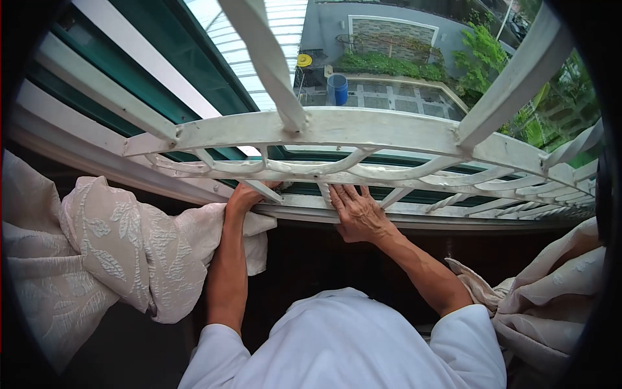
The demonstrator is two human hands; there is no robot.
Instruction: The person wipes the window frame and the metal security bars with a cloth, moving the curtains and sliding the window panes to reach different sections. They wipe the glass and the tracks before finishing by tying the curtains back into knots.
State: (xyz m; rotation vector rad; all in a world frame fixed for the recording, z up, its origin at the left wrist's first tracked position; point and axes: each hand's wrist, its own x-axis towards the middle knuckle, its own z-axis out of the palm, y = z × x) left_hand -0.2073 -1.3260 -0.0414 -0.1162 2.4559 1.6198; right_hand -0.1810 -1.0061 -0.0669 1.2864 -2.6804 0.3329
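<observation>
A white metal window grille [389, 129] spans the view in front of me, with twisted bars and curved scrolls. My left hand [243, 197] reaches in at its lower edge, wrist bent, fingers curled and partly covered by a slanting bar. A small greyish bit [284, 187] shows at those fingertips, too small to name. To the right, my right hand [357, 214] rests against the lower part of the grille beside an upright, its fingers stretched out and holding nothing visible. Beneath both hands runs the white window sill [421, 224]. Behind the bars is a dark green window frame [201, 52].
A bunched, patterned beige curtain [129, 246] hangs at the left, close against my left forearm. Another gathered curtain [551, 292] hangs at the right. Outside, below, are a blue barrel [337, 89], a paved yard [395, 97] and green plants [483, 55].
</observation>
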